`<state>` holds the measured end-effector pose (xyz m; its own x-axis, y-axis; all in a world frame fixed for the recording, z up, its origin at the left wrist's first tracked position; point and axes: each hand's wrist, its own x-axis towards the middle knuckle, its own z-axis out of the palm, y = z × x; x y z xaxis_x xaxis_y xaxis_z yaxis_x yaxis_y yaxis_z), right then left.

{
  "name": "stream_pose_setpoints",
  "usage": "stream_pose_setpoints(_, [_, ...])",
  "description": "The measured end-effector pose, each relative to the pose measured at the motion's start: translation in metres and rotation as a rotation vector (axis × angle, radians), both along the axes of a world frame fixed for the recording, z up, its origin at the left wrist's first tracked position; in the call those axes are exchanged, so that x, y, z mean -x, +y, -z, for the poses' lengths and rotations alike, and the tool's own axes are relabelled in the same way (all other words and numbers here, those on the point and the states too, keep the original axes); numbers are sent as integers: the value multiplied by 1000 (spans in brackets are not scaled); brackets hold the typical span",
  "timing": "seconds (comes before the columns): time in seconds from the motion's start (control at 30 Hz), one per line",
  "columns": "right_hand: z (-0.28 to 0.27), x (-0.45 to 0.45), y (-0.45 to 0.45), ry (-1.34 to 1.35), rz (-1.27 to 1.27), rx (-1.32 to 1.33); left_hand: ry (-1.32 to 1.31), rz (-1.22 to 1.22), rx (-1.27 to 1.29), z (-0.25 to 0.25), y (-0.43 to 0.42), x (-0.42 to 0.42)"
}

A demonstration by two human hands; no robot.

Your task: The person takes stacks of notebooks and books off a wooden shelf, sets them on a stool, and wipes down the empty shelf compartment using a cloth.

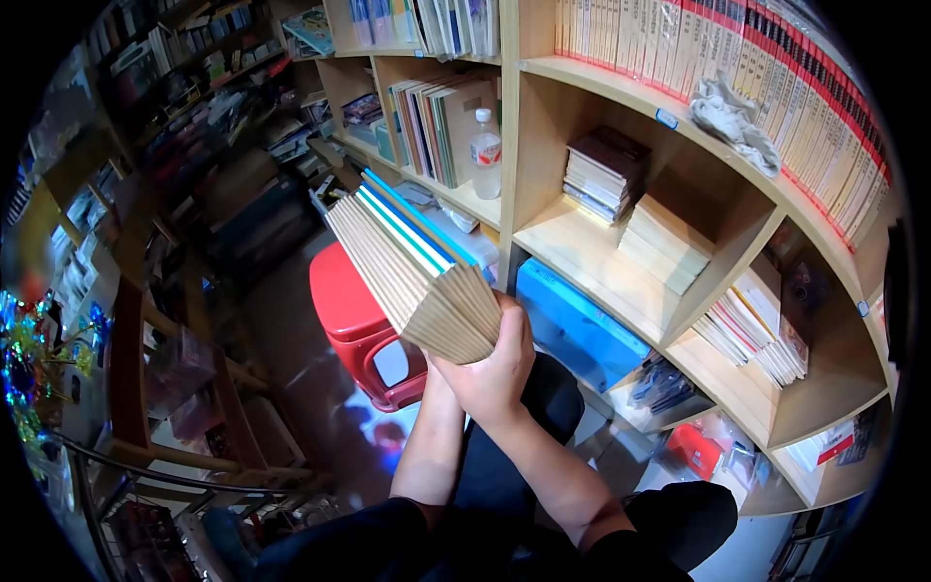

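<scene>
A thick stack of thin books [417, 281] is held tilted in front of me, most with tan edges and a few with blue, white and green ones. My right hand [490, 373] is closed around its near lower end, thumb pressed along the right side. Crossing behind the right wrist, my left hand [441, 376] reaches up under the stack and supports it. The left fingers are hidden by the books and my right hand. Just beyond the stack, to its left, is a red plastic stool [339, 296].
Wooden shelving [601, 257] rises on the right, with book piles [603, 175] inside and a long red-and-white book row [679, 44] above. A crumpled white cloth [732, 121], plastic bottle [485, 155] and blue case [572, 315] are there too. Cluttered racks line the left.
</scene>
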<state>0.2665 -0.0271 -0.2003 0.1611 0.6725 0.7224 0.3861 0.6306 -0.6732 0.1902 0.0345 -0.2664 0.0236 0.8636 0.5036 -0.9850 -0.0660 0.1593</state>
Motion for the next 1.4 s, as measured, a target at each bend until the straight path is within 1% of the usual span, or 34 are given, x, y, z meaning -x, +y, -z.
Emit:
stream_pose_setpoints(0.1, [9, 8, -6, 52, -8, -18, 23, -5, 3, 6, -3, 7])
stream_pose_setpoints(0.23, [11, 17, -14, 245, -138, 33, 69, -49, 29, 13, -10, 29])
stream_pose_setpoints(0.3, [9, 14, -15, 237, -166, 25, 108, -83, 57, 15, -14, 45])
stream_pose_setpoints(0.37, [-10, 3, -22, -82, -257, 213, 154, -136, 90, 12, -18, 74])
stream_pose_setpoints(0.4, [-17, -7, -20, -157, -310, 96, 188, -164, 112, 7, -16, 96])
stream_pose_setpoints(0.43, [-20, -25, -18, -226, -395, 93, 229, -189, 142, -2, -16, 120])
stream_pose_setpoints(0.5, [-36, -67, -19, -475, -326, -10, 298, -206, 240, -27, -14, 164])
stream_pose_setpoints(0.53, [-39, -89, -17, -529, -322, 14, 293, -185, 369, -47, -19, 181])
stream_pose_setpoints(0.57, [-39, -110, -15, -584, -314, 28, 414, -269, 489, -64, -19, 197])
stream_pose_setpoints(0.63, [-36, -145, -14, -722, -184, 76, 585, -344, 610, -95, -18, 208])
stream_pose_setpoints(0.7, [-24, -171, -16, -716, -121, 152, 662, -338, 699, -84, 6, 235])
stream_pose_setpoints(0.73, [-17, -182, -18, -713, -122, 145, 656, -315, 743, -78, 18, 236])
stream_pose_setpoints(0.77, [-8, -192, -20, -762, -86, 152, 736, -354, 786, -60, 35, 249])
stream_pose_setpoints(0.83, [7, -210, -26, -799, -36, 163, 721, -274, 856, -36, 62, 252])
stream_pose_setpoints(0.9, [21, -230, -33, -833, -28, 276, 872, -332, 833, 0, 87, 268])
stream_pose_setpoints(0.93, [28, -242, -39, -865, 23, 261, 943, -336, 873, 9, 92, 270])
stream_pose_setpoints(0.97, [27, -250, -45, -865, 34, 261, 944, -329, 864, 10, 99, 278])
stream_pose_setpoints(1.03, [20, -265, -63, -796, 147, 399, 984, -302, 918, 0, 94, 279])
stream_pose_setpoints(1.07, [21, -271, -67, -801, 139, 417, 1080, -347, 976, -10, 94, 280])
stream_pose_setpoints(1.1, [23, -278, -70, -807, 160, 447, 1065, -208, 974, -8, 100, 297])
stream_pose_setpoints(1.13, [25, -283, -71, -808, 191, 466, 1079, -210, 1008, -12, 101, 298])
stream_pose_setpoints(1.2, [29, -289, -70, -790, 181, 489, 1130, -227, 1066, -24, 104, 296])
stream_pose_setpoints(1.3, [30, -294, -71, -785, 150, 530, 1143, -193, 1149, -25, 104, 297])
stream_pose_setpoints(1.4, [31, -298, -72, -816, 102, 545, 1168, -226, 1209, -9, 105, 308])
